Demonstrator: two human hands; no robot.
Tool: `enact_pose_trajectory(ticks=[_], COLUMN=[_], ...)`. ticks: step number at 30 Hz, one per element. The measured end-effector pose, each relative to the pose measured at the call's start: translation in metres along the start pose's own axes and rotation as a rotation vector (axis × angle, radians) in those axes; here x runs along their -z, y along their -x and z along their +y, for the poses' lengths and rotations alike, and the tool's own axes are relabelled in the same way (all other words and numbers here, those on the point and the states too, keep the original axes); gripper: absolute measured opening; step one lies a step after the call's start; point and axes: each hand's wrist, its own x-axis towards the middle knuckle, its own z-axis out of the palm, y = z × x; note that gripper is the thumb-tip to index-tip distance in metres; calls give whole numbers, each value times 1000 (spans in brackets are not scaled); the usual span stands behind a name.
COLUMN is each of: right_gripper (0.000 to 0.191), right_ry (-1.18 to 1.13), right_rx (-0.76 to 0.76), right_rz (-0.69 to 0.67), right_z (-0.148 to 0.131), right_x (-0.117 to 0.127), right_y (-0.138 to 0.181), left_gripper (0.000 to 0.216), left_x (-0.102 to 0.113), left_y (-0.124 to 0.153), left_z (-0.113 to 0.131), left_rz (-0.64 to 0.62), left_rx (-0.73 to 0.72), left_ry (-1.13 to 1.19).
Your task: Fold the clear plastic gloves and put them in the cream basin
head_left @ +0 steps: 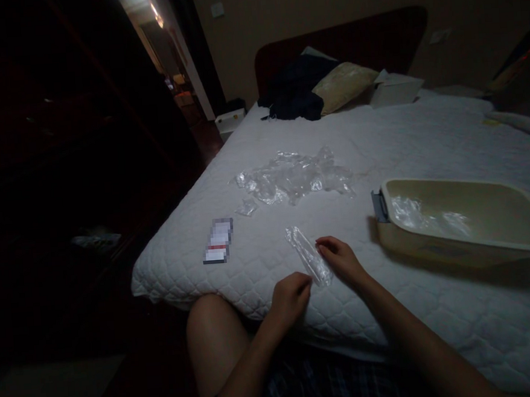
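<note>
A clear plastic bag (305,251), folded into a long narrow strip, lies slantwise on the white quilted bedspread (262,283). My left hand (292,294) is closed, its thumb and fingertips pinching the strip's near end. On the strip's right edge, my right hand (339,258) is closed too, thumb and index finger pressed together at the plastic. Beyond both hands spreads a loose heap of crumpled clear plastic bags (291,178). Right of my right hand stands a cream plastic bin (450,249) with a grey latch, and some shiny clear plastic shows inside it.
A phone (218,241) with a lit, blurred-out screen lies left of the hands. Dark cloth (298,87), a beige pillow (346,86) and a white box (396,88) sit near the headboard (371,34). The bed's left edge drops to a dark floor.
</note>
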Motion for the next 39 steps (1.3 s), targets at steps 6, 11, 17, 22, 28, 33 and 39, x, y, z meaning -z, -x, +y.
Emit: enact_pose_trajectory(ticks=[6,11,17,22,28,33,39], right_gripper=[21,22,20,24,33,34,28], right_ry=[37,87,203,434,617,705,686], right_rx=[26,72,148,340,460,527,566], right_rz=[10,1,-21,-142,-267,-331,-381], right_z=[-2,-5,-9,-10,-5,-3,-1], right_x=[-1,0,11,29,38,28,24], right_y=[7,19,29,24,10,4,3], left_gripper=[13,19,37,37,41,38,25], left_x=[-9,-17,-15,-5,3,3,0], left_y=[-9,-13,-16,-16,-19,-30,-33], left_z=[8,2,-7,-12,-20,-26,-29], left_rz=[75,196,147,107,99,100,91], left_rx=[-36,-112,-262,-295,-292,-320,-282], left_ry=[-280,-540,-599,-576,-531,-519,-473])
